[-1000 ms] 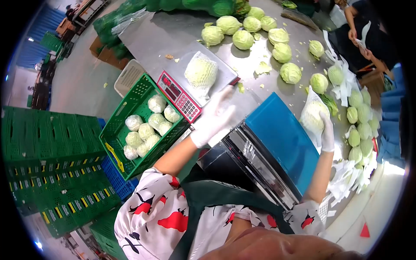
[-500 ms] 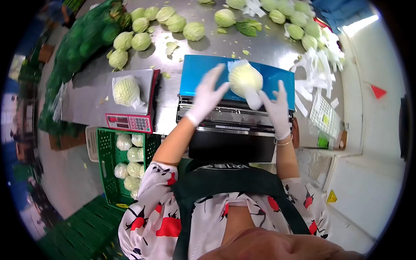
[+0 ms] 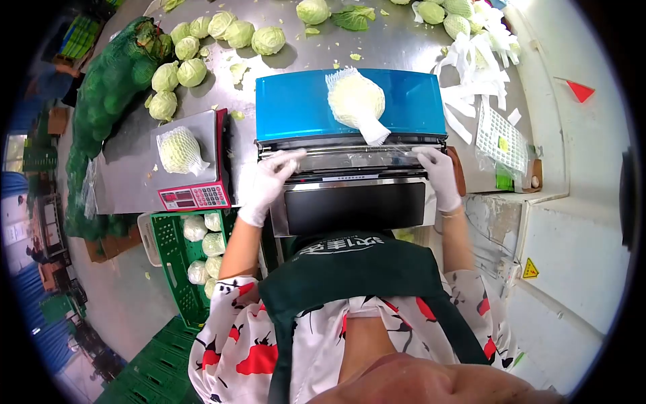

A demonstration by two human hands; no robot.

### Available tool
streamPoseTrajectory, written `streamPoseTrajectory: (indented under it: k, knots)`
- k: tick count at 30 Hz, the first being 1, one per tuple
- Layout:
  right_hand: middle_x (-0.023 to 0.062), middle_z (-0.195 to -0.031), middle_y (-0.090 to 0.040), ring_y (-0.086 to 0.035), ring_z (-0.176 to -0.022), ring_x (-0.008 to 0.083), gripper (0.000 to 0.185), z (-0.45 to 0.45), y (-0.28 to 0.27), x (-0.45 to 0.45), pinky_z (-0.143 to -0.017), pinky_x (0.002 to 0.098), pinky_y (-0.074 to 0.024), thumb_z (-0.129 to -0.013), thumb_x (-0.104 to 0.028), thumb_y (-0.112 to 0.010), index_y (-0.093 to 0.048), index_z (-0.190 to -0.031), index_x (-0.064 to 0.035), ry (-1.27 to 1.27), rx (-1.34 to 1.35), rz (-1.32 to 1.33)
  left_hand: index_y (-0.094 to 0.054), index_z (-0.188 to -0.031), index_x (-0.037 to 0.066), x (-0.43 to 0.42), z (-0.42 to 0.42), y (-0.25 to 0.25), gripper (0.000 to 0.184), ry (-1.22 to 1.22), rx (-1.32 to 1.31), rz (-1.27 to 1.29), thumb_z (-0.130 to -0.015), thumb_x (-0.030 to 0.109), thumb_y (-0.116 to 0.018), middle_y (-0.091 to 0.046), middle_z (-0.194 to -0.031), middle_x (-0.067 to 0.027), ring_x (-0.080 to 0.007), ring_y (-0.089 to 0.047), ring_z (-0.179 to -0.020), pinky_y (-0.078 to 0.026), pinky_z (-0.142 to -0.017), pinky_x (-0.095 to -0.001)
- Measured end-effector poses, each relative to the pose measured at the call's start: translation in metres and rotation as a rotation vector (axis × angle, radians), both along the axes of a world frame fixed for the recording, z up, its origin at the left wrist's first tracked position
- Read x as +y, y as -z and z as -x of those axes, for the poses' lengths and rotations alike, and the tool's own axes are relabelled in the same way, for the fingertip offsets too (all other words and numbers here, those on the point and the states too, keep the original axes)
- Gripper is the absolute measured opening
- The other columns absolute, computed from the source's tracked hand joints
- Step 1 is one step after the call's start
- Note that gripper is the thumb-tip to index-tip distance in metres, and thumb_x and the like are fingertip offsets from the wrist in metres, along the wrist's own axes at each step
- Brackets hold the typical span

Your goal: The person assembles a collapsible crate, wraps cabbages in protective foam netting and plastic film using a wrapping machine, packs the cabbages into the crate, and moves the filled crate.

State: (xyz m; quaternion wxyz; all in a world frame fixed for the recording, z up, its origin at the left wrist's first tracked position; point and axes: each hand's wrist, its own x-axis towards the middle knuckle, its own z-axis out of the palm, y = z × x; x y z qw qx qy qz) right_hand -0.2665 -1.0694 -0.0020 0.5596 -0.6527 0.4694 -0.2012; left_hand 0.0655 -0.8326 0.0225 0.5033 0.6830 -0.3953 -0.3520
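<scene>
A cabbage in a white foam net (image 3: 356,101) rests on the blue top plate (image 3: 289,101) of a film wrapping machine, the net's gathered end pointing toward me. Both gloved hands are at the machine's front slot, where clear plastic film (image 3: 356,159) stretches across the rollers. At the left end, my left hand (image 3: 272,182) is closed, its fingers pinched at the film's edge. My right hand (image 3: 439,176) is closed on the film at the right end. The film is thin and shows only faintly between the hands.
Left of the machine, a scale (image 3: 195,188) carries another netted cabbage (image 3: 180,150). Bare cabbages (image 3: 269,40) and a green mesh sack (image 3: 111,101) lie beyond. White foam nets (image 3: 471,74) are heaped at right. A green crate (image 3: 171,269) below holds wrapped cabbages.
My hands have left the netted cabbage on the plate and come down to the front slot, closing at the film. The view has shifted slightly.
</scene>
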Motion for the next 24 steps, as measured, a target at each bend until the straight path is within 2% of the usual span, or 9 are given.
streamPoseTrajectory:
  k: [4, 6, 8, 10, 12, 14, 17, 20, 24]
  knots:
    - [0.0065, -0.093, -0.069, -0.062, -0.090, 0.0109, 0.015, 0.016, -0.137, -0.001, -0.086, 0.0250, -0.0469, -0.094, -0.005, -0.062, -0.071, -0.101, 0.0040, -0.283, -0.013, -0.174, -0.077, -0.104, 0.002, 0.025, -0.026, -0.087, 0.018, 0.400, 0.119, -0.044, -0.089, 0.003, -0.068, -0.071, -0.087, -0.0087, -0.0146, -0.064, -0.078, -0.052, -0.070, -0.0273]
    - [0.0080, -0.098, -0.070, -0.062, -0.095, 0.0135, 0.015, 0.014, -0.170, -0.026, -0.093, 0.0270, -0.0464, -0.092, -0.006, -0.065, -0.070, -0.101, 0.0051, -0.558, -0.457, -0.086, -0.068, -0.122, 0.000, 0.035, -0.052, -0.097, 0.038, 0.513, 0.379, 0.204, -0.086, 0.009, -0.072, -0.070, -0.110, -0.0167, -0.0250, -0.067, -0.100, -0.054, -0.086, -0.0332]
    - [0.0100, -0.105, -0.069, -0.062, -0.102, 0.0171, 0.021, -0.006, -0.176, -0.040, -0.100, 0.0298, -0.0448, -0.089, -0.008, -0.069, -0.068, -0.105, 0.0059, -0.458, -0.527, -0.017, -0.040, -0.149, -0.001, -0.016, -0.031, -0.123, 0.082, 0.039, 0.677, 0.516, -0.080, 0.019, -0.080, -0.051, -0.142, -0.0241, -0.0338, -0.051, -0.132, -0.042, -0.108, -0.0426]
    - [0.0125, -0.116, -0.066, -0.061, -0.111, 0.0219, 0.036, -0.067, -0.171, -0.051, -0.107, 0.0335, -0.0421, -0.085, -0.014, -0.076, -0.065, -0.112, 0.0063, -0.005, -0.206, 0.046, -0.010, -0.159, 0.003, -0.075, -0.046, -0.111, 0.120, -0.002, 0.382, 0.461, -0.071, 0.032, -0.087, -0.025, -0.159, -0.0232, -0.0352, -0.028, -0.148, -0.023, -0.120, -0.0463]
    - [0.0162, -0.132, -0.059, -0.053, -0.127, 0.0267, 0.073, -0.109, -0.110, -0.081, -0.113, 0.0370, -0.0372, -0.074, -0.026, -0.086, -0.054, -0.131, 0.0049, -0.442, -0.222, 0.489, -0.005, -0.159, 0.002, -0.116, -0.065, -0.051, 0.130, 0.179, -0.096, 0.192, -0.066, 0.036, -0.090, -0.022, -0.160, -0.0229, -0.0352, -0.023, -0.150, -0.017, -0.122, -0.0448]
    - [0.0192, -0.142, -0.051, -0.045, -0.138, 0.0263, 0.097, -0.132, -0.059, -0.077, -0.114, 0.0371, -0.0365, -0.066, -0.034, -0.091, -0.043, -0.143, 0.0010, -0.710, -0.066, 0.741, -0.008, -0.159, 0.003, -0.145, -0.057, -0.006, 0.133, 0.404, -0.477, 0.098, -0.062, 0.038, -0.092, -0.025, -0.159, -0.0238, -0.0368, -0.025, -0.148, -0.019, -0.122, -0.0424]
    - [0.0225, -0.141, -0.052, -0.046, -0.137, 0.0271, 0.102, -0.151, -0.044, -0.074, -0.113, 0.0367, -0.0374, -0.064, -0.035, -0.093, -0.041, -0.145, 0.0010, -0.644, -0.036, 0.477, -0.016, -0.156, 0.002, -0.163, -0.034, 0.009, 0.127, 0.427, -0.301, 0.013, -0.060, 0.034, -0.092, -0.033, -0.154, -0.0263, -0.0392, -0.035, -0.143, -0.028, -0.120, -0.0410]
    - [0.0204, -0.137, -0.056, -0.048, -0.134, 0.0255, 0.096, -0.146, -0.052, -0.054, -0.112, 0.0345, -0.0378, -0.069, -0.032, -0.091, -0.042, -0.143, 0.0032, -0.538, -0.084, 0.200, -0.031, -0.151, -0.001, -0.157, -0.034, 0.014, 0.105, 0.390, 0.132, 0.054, -0.069, 0.026, -0.091, -0.049, -0.144, -0.0154, -0.0228, -0.046, -0.134, -0.036, -0.115, -0.0358]
    - [0.0120, -0.132, -0.058, -0.056, -0.119, 0.0194, 0.068, -0.106, -0.056, -0.002, -0.102, 0.0324, -0.0451, -0.094, -0.038, -0.066, -0.044, -0.141, 0.0047, -0.367, -0.216, -0.263, -0.042, -0.140, -0.008, -0.091, 0.012, -0.025, 0.078, 0.340, 0.540, -0.292, -0.087, 0.040, -0.075, -0.062, -0.124, -0.0183, -0.0190, -0.060, -0.114, -0.051, -0.096, -0.0312]
